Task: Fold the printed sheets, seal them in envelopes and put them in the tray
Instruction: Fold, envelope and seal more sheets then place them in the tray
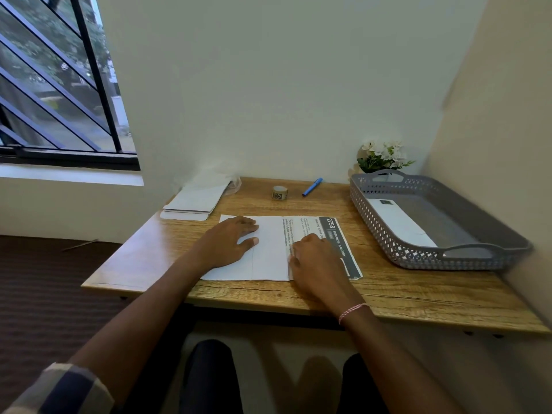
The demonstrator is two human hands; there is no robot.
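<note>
A person seated at a wooden worktop (388, 297) presses a printed sheet (270, 249) flat at the centre of the frame. The left hand (231, 243) lies spread on the sheet's blank, folded-over left part, palm down and fingers extended, its grip fully open and holding nothing. The right hand (316, 261) rests just right of it, fingers curled down at the edge of the folded flap, near a block of printed text; whether that grip pinches the paper or only presses on it cannot be told. A pink-and-white braided band (352, 311) circles the right wrist. The sheet's right end lies uncovered and shows a dark header strip reading "2758" and "ENTRANCE / BALCONY".

At the right of the frame a grey perforated tray (418, 252) sits on the worktop against the wall, with one white envelope (400, 224) lying flat inside it. A stack of blank envelopes (197, 201) lies at the worktop's far left corner, left of centre in the frame. Between that stack and the tray, near the back wall, stand a small roll of tape (280, 192) and a blue pen (312, 187), apart from each other. White flowers (382, 155) rise behind the tray. A barred window (59, 85) fills the upper left of the frame.
</note>
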